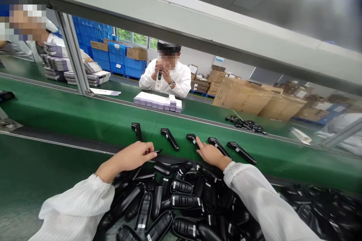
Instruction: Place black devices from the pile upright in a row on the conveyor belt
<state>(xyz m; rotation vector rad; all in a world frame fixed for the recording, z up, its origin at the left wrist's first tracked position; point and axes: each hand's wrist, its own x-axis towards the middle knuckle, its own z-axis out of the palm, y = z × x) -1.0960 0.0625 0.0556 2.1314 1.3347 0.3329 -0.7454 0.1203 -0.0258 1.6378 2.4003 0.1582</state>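
My left hand (135,156) is closed in a pinch on the tip of a black handheld device (156,151) at the near edge of the green conveyor belt (85,115). My right hand (209,153) reaches onto the belt, its forefinger stretched out and touching another black device (192,140). Several black devices lie in a row on the belt, among them one (170,138) between my hands and one (241,152) right of my right hand. A big heap of the same black devices (175,199) lies on the near table under my white-sleeved forearms.
Across the belt a person in white (167,77) holds a device up with both hands, behind a row of small white boxes (158,102). Another person sits at the far left by stacked boxes (59,64). A metal frame post (74,54), a second device pile (247,124) and cardboard cartons (249,96) lie beyond.
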